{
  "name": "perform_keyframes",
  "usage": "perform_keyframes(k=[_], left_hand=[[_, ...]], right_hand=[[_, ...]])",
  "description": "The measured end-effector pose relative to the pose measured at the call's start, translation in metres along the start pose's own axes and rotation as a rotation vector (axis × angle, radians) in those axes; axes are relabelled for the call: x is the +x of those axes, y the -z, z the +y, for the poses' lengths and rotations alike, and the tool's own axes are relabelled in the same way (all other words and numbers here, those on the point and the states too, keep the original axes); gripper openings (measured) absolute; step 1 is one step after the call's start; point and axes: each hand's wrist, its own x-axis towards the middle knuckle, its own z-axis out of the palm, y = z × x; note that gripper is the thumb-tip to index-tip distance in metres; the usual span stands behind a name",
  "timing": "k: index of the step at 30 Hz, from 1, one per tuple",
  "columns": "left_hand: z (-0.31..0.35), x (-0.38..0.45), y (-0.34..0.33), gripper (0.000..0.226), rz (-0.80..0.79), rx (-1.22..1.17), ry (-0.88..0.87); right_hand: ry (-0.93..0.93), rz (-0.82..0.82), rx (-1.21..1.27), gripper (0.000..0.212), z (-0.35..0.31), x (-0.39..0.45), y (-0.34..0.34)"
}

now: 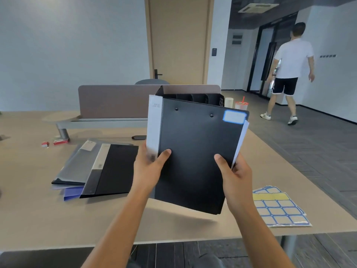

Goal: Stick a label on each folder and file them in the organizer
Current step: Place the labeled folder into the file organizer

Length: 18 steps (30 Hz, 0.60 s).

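desk (29,219), folder pile (96,171) beside held folder (195,155)

A light tan desk (34,219) carries the things. On its left half lies a fanned pile of folders (96,169), black, grey translucent and blue. Near the right front corner lie blue-bordered label sheets (278,206). At the back stands a black file organizer (195,96), against a brown divider panel (114,101). Far left lie a small red box (60,141) and a smaller red-and-white item (45,144), well apart from the folders.
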Motion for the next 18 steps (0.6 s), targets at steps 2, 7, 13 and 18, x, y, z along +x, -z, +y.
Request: perform_keyframes(k=[2, 7, 13, 18], left_hand=[[-0.007, 0.005, -0.002, 0.041, -0.039, -0.111, 0.038], [-0.021, 0.014, -0.012, 0.056, -0.058, -0.207, 0.049], [-0.015, 0.031, -0.025, 0.057, -0.032, -0.186, 0.021], [-0.012, 0.050, -0.035, 0.027, -0.063, 0.023, -0.068]], right_hand=[[0.003, 0.006, -0.044, 0.015, 0.004, 0.000, 0.000], [-0.064, -0.033, -0.089, 0.021, 0.017, 0.004, 0.010], [-0.003, 0.040, -0.202, 0.013, 0.024, 0.012, 0.008], [0.120, 0.171, -0.223, 0.014, 0.013, 0.023, -0.008]])
